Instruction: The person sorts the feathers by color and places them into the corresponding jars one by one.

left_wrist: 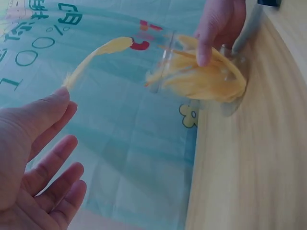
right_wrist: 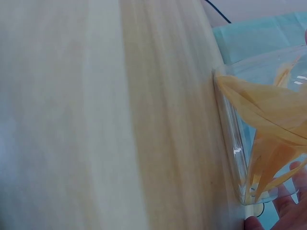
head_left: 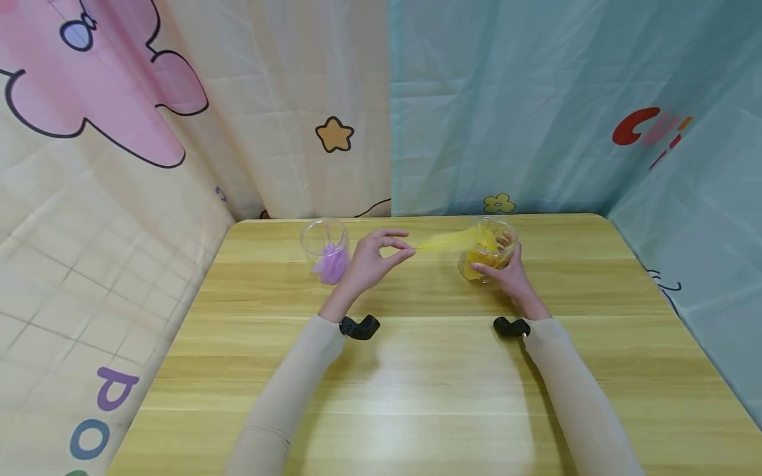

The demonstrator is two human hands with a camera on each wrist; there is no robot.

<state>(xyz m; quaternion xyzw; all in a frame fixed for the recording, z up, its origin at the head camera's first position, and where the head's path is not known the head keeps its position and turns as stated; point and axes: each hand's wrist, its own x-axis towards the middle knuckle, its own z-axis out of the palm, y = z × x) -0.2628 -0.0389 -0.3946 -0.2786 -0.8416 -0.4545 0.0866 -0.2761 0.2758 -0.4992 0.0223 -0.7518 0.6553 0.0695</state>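
Note:
Between thumb and forefinger my left hand point(head_left: 375, 259) pinches a yellow feather point(head_left: 446, 241) by its thin end; the other fingers are spread. The feather stretches right toward the mouth of a clear plastic cup point(right_wrist: 235, 143). That cup stands on the table and holds several yellow feathers point(left_wrist: 201, 79). My right hand point(head_left: 508, 272) grips it from the right, thumb in front and fingers round the far side. In the right wrist view most of this hand is out of frame. A second clear cup point(head_left: 308, 246), with purple feathers point(head_left: 333, 263) inside, stands left of my left hand.
Both cups are near the back of the wooden table point(head_left: 387, 383). Printed curtains point(head_left: 333, 59) hang behind it and along both sides. A black wrist camera point(head_left: 360, 327) is on the left wrist, another point(head_left: 510, 326) on the right.

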